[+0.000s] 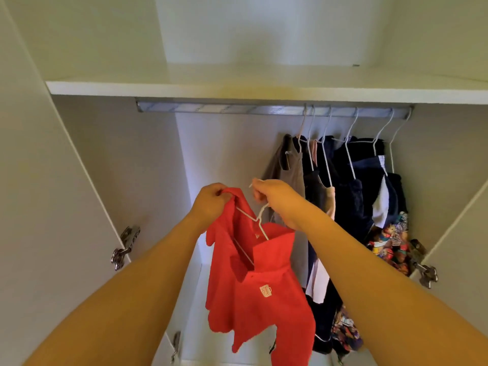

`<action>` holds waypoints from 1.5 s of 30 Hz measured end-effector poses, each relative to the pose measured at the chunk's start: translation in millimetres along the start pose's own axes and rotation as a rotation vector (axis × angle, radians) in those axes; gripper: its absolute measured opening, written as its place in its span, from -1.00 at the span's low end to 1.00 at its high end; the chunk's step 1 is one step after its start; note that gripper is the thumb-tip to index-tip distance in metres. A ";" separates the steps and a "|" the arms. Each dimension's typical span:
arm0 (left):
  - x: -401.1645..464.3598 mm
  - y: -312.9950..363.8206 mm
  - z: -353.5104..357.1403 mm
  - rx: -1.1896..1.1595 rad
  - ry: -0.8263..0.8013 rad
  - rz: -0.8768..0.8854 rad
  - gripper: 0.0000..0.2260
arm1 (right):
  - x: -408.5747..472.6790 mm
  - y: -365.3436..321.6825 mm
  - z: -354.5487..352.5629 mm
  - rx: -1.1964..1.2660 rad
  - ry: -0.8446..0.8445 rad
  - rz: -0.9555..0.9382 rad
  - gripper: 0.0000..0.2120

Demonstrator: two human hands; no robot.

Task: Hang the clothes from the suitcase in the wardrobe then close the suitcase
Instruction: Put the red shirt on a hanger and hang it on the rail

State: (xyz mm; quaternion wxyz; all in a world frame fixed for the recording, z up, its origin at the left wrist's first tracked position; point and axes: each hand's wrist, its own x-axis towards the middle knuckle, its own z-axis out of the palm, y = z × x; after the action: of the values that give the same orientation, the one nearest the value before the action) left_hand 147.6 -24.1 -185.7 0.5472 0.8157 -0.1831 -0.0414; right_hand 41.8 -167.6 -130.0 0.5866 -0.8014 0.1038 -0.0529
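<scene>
A red polo shirt point(260, 289) hangs on a white wire hanger point(250, 220) in front of the open wardrobe. My left hand point(210, 204) pinches the shirt's shoulder at the hanger's left end. My right hand point(274, 199) grips the hanger's hook. The shirt is below the grey hanging rail point(211, 108) and left of the clothes on it. The suitcase is not in view.
Several garments point(351, 196) on white hangers fill the right half of the rail: grey, dark blue, white and a colourful print. A white shelf point(237, 87) runs above the rail. Door hinges point(126, 247) sit on both side walls. The rail's left half is bare.
</scene>
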 end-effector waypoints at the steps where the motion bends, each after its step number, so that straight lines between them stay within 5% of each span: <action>1: 1.3 0.2 0.5 -0.016 0.002 -0.003 -0.85 | 4.8 -1.7 0.0 0.084 -0.015 -0.008 -0.61; 10: 9.2 -0.2 3.8 0.220 -0.095 -0.063 -0.83 | 48.5 -19.9 3.9 0.310 0.066 -0.080 -0.62; 16: -0.8 4.7 3.3 0.209 -0.116 -0.311 -0.49 | 68.1 -34.4 8.6 0.468 0.121 -0.027 -0.63; 20: -22.5 10.7 0.4 0.147 -0.555 -0.447 -0.61 | 86.7 -37.4 16.5 0.504 0.127 0.055 -0.65; 23: -30.3 9.6 9.5 0.174 -0.639 -0.404 -0.67 | 94.3 -36.4 21.1 0.490 0.102 0.058 -0.65; 29: -34.0 -15.5 31.8 0.416 -0.374 -0.118 -0.80 | 101.3 -39.1 20.9 0.500 0.047 0.037 -0.66; 33: -29.2 -22.8 32.3 0.533 -0.191 0.008 -0.69 | 102.9 -39.3 7.6 0.362 0.027 0.045 -0.72; 40: 3.6 -8.3 39.6 0.572 -0.116 0.093 -0.66 | 94.1 -9.9 -39.7 0.091 0.231 0.036 -0.82; 45: 31.0 20.1 58.9 0.536 -0.055 0.089 -0.68 | 73.5 7.9 -67.1 -0.174 0.283 -0.068 -0.63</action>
State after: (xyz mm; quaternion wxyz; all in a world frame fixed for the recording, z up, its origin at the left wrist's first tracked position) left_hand 155.5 -93.1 -186.8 0.3077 0.9212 -0.2378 0.0107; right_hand 98.7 -249.0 -119.7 0.4924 -0.8369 0.1624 -0.1757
